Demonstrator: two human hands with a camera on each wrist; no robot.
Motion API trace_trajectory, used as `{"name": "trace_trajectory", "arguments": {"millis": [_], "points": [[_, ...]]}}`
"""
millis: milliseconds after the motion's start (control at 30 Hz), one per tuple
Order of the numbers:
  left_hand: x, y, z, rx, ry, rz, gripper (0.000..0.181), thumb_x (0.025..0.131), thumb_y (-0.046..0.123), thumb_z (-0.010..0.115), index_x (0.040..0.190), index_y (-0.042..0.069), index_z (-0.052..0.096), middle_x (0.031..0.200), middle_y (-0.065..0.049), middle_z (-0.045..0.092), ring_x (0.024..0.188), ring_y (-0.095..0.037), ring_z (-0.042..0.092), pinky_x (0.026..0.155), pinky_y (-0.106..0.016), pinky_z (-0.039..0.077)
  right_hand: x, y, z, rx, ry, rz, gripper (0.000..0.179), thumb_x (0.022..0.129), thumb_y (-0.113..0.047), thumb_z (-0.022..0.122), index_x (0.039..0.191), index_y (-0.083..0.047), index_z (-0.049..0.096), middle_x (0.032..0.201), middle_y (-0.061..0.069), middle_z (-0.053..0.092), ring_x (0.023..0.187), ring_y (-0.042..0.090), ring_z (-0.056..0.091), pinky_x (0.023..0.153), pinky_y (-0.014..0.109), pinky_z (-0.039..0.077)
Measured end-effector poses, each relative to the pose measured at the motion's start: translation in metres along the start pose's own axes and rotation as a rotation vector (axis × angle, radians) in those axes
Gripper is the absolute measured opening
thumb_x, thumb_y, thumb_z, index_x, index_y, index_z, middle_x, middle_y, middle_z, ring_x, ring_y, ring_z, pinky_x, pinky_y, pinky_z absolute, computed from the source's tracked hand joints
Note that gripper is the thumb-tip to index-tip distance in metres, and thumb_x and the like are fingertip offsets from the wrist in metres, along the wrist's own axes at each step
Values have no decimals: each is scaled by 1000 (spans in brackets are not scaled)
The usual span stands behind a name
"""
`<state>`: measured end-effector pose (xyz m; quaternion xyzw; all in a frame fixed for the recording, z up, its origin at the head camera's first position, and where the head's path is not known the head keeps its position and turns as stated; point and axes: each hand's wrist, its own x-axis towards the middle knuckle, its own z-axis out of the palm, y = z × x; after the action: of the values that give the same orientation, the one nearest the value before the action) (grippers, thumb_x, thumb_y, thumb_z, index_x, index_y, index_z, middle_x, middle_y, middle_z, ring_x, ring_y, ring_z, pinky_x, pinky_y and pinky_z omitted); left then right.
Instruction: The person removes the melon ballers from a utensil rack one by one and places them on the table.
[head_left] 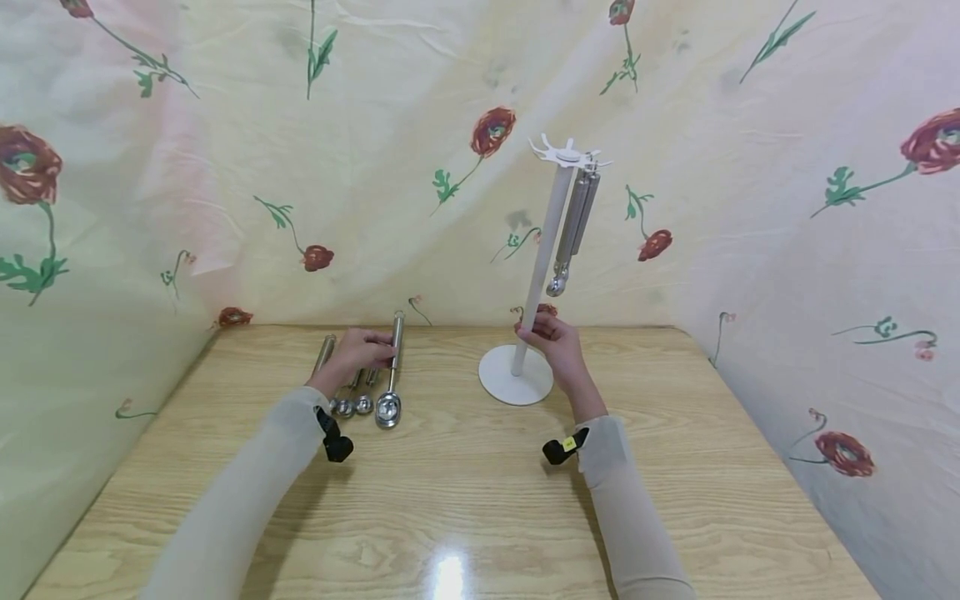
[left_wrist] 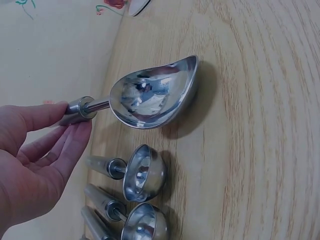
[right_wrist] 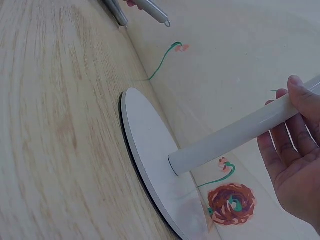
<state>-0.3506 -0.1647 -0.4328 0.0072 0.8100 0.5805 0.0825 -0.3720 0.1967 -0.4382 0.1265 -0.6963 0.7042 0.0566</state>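
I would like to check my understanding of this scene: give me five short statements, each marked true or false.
1. The left-hand grip holds a scoop. True.
2. Two scoops are being held. False: the right-hand grip holds a white post.
3. The white post rises from a round base. True.
4. Nothing is hanging. False: metal utensils hang from the pronged top.
5. Other scoops lie on the table. True.

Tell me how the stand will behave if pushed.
The stand may tip, its pole being far taller than its base is wide. Utensils hanging on one side only likely bias it that way and might swing.
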Motion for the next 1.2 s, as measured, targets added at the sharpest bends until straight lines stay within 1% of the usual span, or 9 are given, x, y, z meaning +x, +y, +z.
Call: {"name": "trace_trajectory", "arguments": {"millis": [100, 200, 267, 433, 567, 700, 867, 1033, 1200], "points": [[1, -2, 1, 7, 6, -12, 40, 99, 7, 65, 135, -10, 58, 131, -30, 63, 91, -19, 73, 100, -45, 58, 0, 0, 0, -9, 1, 0, 33, 94, -1, 71, 124, 10, 63, 96, -14, 75, 96, 5, 72, 94, 22, 58], [2, -4, 2, 3, 16, -26, 41, 99, 8, 66, 135, -9, 58, 131, -30, 63, 98, -24, 73, 101, -44, 58, -1, -1, 0, -2, -2, 1, 34, 94, 0, 71, 124, 11, 62, 96, -13, 76, 96, 5, 72, 94, 22, 58], [3, -6, 3, 0, 26, -34, 41, 98, 8, 67, 135, -9, 58, 129, -29, 64, 99, -25, 73, 100, -44, 58, -1, -1, 0, 2, -4, 5, 33, 94, 1, 70, 124, 10, 62, 97, -12, 76, 96, 5, 73, 95, 23, 58], [3, -8, 5, 5, 61, -47, 41, 98, 7, 67, 134, -10, 59, 127, -29, 65, 93, -20, 73, 97, -42, 60, -2, -1, -1, -2, -6, 13, 30, 94, 0, 70, 122, 7, 65, 99, -11, 75, 97, 5, 73, 96, 23, 57], [5, -7, 7, 1, 84, -67, 40, 97, 6, 67, 133, -10, 60, 128, -29, 64, 85, -16, 72, 94, -40, 61, -2, -2, -1, -6, -9, 12, 33, 94, -1, 70, 125, 8, 63, 99, -11, 75, 98, 5, 72, 96, 23, 57], [6, -6, 8, 4, 79, -77, 40, 96, 5, 68, 133, -10, 60, 128, -30, 64, 83, -16, 72, 91, -39, 62, -2, -2, -1, -3, -8, 14, 35, 95, 1, 69, 126, 11, 61, 98, -12, 75, 97, 4, 72, 96, 22, 57], [8, -6, 9, 21, 65, -85, 39, 96, 4, 68, 131, -10, 61, 127, -29, 65, 84, -15, 71, 88, -35, 63, -2, -1, -1, 4, -10, 11, 36, 95, 1, 68, 127, 13, 59, 97, -13, 75, 97, 4, 73, 95, 22, 58], [11, -6, 10, 30, 69, -102, 39, 95, 3, 69, 130, -10, 62, 125, -28, 67, 82, -13, 71, 82, -32, 64, -2, 0, -1, 10, -14, 5, 37, 94, 0, 70, 127, 13, 59, 97, -13, 75, 97, 4, 72, 95, 22, 57], [12, -5, 10, 59, 75, -101, 38, 95, 3, 69, 130, -9, 62, 127, -28, 66, 84, -15, 71, 83, -33, 64, -2, 0, -1, 3, -10, 6, 36, 95, -1, 70, 127, 11, 60, 96, -14, 75, 97, 4, 72, 95, 22, 57]]}}
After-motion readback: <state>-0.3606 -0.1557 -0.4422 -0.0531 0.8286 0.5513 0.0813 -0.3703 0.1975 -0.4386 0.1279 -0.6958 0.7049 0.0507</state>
